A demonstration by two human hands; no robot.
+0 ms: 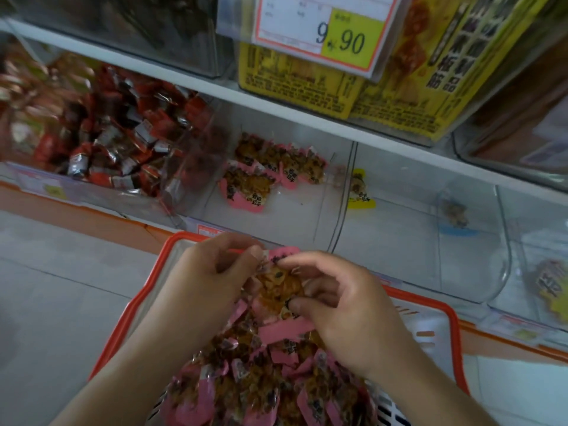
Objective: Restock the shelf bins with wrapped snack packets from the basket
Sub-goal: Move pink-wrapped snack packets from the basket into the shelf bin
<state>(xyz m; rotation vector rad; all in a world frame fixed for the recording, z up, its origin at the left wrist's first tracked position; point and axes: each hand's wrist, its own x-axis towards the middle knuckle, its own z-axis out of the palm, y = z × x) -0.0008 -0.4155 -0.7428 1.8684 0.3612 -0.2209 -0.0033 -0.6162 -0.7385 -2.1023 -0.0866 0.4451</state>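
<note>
Both hands over red-rimmed basket [451,315]. Left hand [209,281] and right hand [341,302] each pinch the same pink snack packet [278,287], grips closed on it, just above the basket's packet pile [261,382]. Clear shelf bin [276,216] ahead holds several pink packets [270,170].

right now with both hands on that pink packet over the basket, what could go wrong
1. Both hands, left hand and right hand, pinch one pink packet; pulling apart could tear its wrapper.
2. The bin with a yellow packet sits right beside the pink-packet bin, so a misplaced packet is possible.
3. The basket is heaped; neighbouring packets might spill out.
</note>
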